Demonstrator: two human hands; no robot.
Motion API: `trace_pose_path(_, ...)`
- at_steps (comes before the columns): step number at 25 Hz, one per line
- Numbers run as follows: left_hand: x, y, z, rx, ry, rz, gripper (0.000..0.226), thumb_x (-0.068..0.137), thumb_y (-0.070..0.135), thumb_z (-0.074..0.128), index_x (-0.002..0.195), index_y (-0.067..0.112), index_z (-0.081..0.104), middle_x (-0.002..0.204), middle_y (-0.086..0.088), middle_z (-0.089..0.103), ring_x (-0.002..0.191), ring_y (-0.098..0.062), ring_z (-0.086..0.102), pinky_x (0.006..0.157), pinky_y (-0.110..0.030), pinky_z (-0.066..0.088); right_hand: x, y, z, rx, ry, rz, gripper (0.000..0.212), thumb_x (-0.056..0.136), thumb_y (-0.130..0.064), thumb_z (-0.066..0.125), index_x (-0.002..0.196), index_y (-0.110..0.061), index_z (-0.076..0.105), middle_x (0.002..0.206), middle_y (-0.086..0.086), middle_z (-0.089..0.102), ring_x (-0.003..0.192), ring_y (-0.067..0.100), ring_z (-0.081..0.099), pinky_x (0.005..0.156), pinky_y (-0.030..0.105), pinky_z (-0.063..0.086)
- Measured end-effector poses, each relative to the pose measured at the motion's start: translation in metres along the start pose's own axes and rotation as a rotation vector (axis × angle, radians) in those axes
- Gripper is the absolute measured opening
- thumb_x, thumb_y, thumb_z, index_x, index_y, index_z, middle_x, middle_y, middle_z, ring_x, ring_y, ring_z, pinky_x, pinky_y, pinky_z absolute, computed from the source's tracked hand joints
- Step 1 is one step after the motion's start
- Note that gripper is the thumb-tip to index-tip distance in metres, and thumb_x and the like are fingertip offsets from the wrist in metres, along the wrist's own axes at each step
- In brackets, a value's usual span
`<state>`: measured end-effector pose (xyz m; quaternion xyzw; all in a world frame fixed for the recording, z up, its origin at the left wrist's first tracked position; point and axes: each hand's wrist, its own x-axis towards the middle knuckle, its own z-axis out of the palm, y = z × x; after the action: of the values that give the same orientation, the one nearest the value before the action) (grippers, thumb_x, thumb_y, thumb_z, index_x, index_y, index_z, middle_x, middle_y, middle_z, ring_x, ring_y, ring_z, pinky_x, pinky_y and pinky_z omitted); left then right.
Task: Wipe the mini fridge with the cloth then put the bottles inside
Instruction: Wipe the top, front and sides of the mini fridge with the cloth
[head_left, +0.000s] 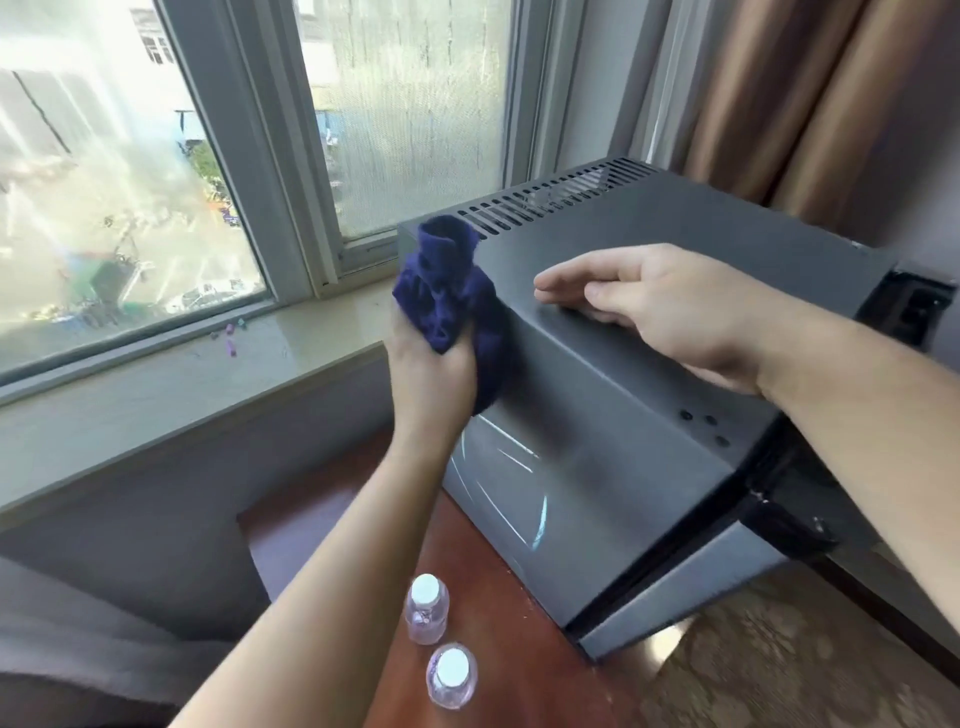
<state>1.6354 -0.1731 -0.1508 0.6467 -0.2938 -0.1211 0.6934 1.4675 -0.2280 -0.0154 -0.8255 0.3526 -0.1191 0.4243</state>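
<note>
We are stretching both bare forearms forward; our left hand (431, 369) is gripping the bunched blue cloth (447, 291), and our right hand (670, 312) is lying palm down, fingers straight.

I see a grey-framed window (244, 156) above a pale sill (322, 332) — small purple bits (231, 343) lie there — brown curtains (810, 104), and a reddish wooden table (524, 623).

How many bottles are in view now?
2. The far bottle stands on the wooden table left of the mini fridge; the near bottle stands in front of it. Others may lie outside the view.
</note>
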Motion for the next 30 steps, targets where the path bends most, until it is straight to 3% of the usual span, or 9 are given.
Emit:
trace_pose_path(3, -0.083, 0.025, 0.007, 0.062, -0.173, 0.120, 0.059, 0.084, 0.020, 0.074, 0.137, 0.027, 0.048, 0.122, 0.007, 0.049, 0.112, -0.008, 0.055, 0.100, -0.024, 0.044, -0.003, 0.001, -0.012, 0.064, 0.020, 0.021, 0.037, 0.108, -0.006, 0.038, 0.116, -0.021, 0.070, 0.125, 0.009, 0.073, 0.125, 0.021, 0.064, 0.110, 0.031, 0.047)
trace_pose_path(6, -0.123, 0.051, 0.007, 0.251, -0.347, 0.292, 0.067, 0.076, 0.025, 0.077, 0.133, 0.041, 0.047, 0.121, 0.012, 0.043, 0.114, -0.014, 0.057, 0.087, -0.034, 0.054, -0.010, -0.008, -0.021, -0.012, 0.032, 0.026, 0.032, 0.109, -0.025, 0.041, 0.121, -0.027, 0.070, 0.123, -0.008, 0.073, 0.118, 0.008, 0.066, 0.106, 0.030, 0.047)
trace_pose_path(9, -0.105, 0.072, 0.002, 0.445, -0.350, 0.353, 0.056, 0.079, 0.041, 0.074, 0.128, 0.047, 0.048, 0.115, 0.013, 0.045, 0.108, -0.013, 0.056, 0.076, -0.036, 0.053, -0.017, -0.016, -0.025, -0.054, 0.023, 0.002, 0.036, 0.107, -0.042, 0.040, 0.120, -0.030, 0.071, 0.123, -0.010, 0.071, 0.116, 0.006, 0.063, 0.105, 0.029, 0.045)
trace_pose_path(15, 0.039, 0.026, -0.015, 0.249, -0.072, 0.117, 0.032, 0.087, 0.030, 0.067, 0.117, 0.020, 0.060, 0.107, -0.010, 0.064, 0.097, -0.021, 0.061, 0.086, -0.028, 0.050, -0.014, -0.014, -0.007, -0.454, 0.095, 0.009, 0.048, 0.104, -0.051, 0.036, 0.118, -0.016, 0.066, 0.119, 0.003, 0.072, 0.118, 0.025, 0.061, 0.103, 0.038, 0.045)
trace_pose_path(17, 0.060, 0.014, -0.011, 0.129, 0.032, 0.027, 0.024, 0.092, 0.022, 0.063, 0.115, 0.023, 0.058, 0.110, -0.004, 0.067, 0.095, -0.017, 0.061, 0.080, -0.021, 0.044, -0.008, -0.013, 0.006, -0.515, 0.068, -0.023, 0.039, 0.104, -0.044, 0.039, 0.110, -0.019, 0.068, 0.111, 0.001, 0.072, 0.111, 0.027, 0.062, 0.095, 0.036, 0.048)
trace_pose_path(21, 0.071, -0.009, 0.002, -0.045, 0.168, -0.092, 0.034, 0.094, 0.021, 0.058, 0.125, 0.033, 0.052, 0.116, 0.008, 0.061, 0.109, -0.019, 0.059, 0.093, -0.022, 0.038, 0.002, -0.013, 0.010, -0.541, 0.139, -0.015, 0.028, 0.099, -0.036, 0.048, 0.107, -0.028, 0.074, 0.109, 0.000, 0.075, 0.109, 0.027, 0.064, 0.095, 0.033, 0.051)
trace_pose_path(23, 0.071, -0.019, 0.003, -0.009, 0.194, -0.098, 0.045, 0.093, 0.024, 0.055, 0.138, 0.023, 0.051, 0.125, 0.004, 0.062, 0.119, -0.023, 0.059, 0.098, -0.024, 0.038, 0.002, -0.013, 0.010, -0.535, 0.148, 0.005, 0.027, 0.099, -0.035, 0.050, 0.106, -0.030, 0.075, 0.108, -0.002, 0.076, 0.110, 0.025, 0.063, 0.094, 0.030, 0.049)
trace_pose_path(26, 0.037, -0.031, 0.008, 0.118, 0.166, -0.129, 0.044, 0.094, 0.019, 0.052, 0.138, 0.014, 0.052, 0.132, -0.014, 0.062, 0.122, -0.031, 0.058, 0.089, -0.021, 0.036, -0.001, -0.013, 0.016, -0.509, 0.163, 0.002, 0.026, 0.097, -0.034, 0.053, 0.110, -0.033, 0.075, 0.109, -0.006, 0.076, 0.114, 0.023, 0.061, 0.100, 0.029, 0.049)
trace_pose_path(30, -0.085, -0.048, 0.017, 0.116, -0.046, -0.260, 0.040, 0.092, 0.022, 0.057, 0.127, 0.038, 0.049, 0.126, -0.004, 0.063, 0.117, -0.029, 0.059, 0.101, -0.040, 0.046, -0.005, -0.007, 0.020, -0.460, 0.185, 0.016, 0.028, 0.098, -0.031, 0.053, 0.119, -0.033, 0.072, 0.120, -0.006, 0.074, 0.122, 0.020, 0.060, 0.107, 0.029, 0.046)
